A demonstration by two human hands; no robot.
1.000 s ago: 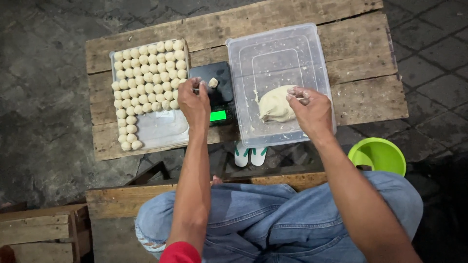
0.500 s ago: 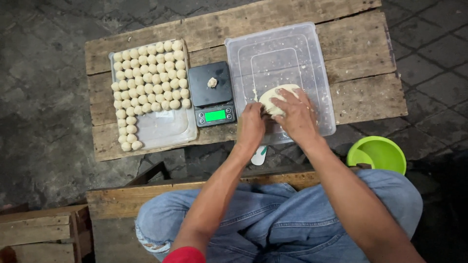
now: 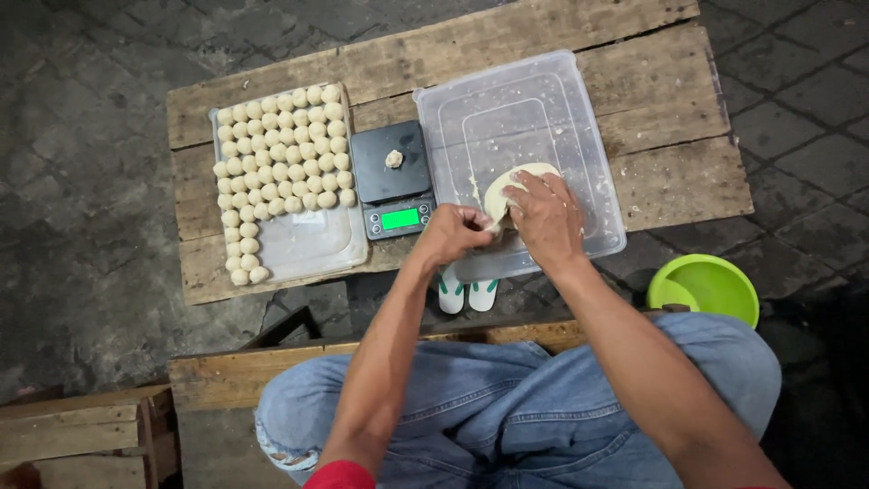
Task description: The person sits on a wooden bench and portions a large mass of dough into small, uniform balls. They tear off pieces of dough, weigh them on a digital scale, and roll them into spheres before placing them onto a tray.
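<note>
A: Tray of dough balls (image 3: 281, 172) at table (image 3: 670, 172) left, scale (image 3: 391, 181) beside it?
B: Yes; small dough piece (image 3: 394, 158) on scale, dough lump (image 3: 511, 186) in tub (image 3: 543, 100) at right, bowl (image 3: 704, 288) on floor

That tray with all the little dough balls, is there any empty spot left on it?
Yes. The tray is bare in its near right part, beside the column of dough balls on its left edge and below the rows that crowd its far half. The scale next to it holds one small dough piece.
</note>
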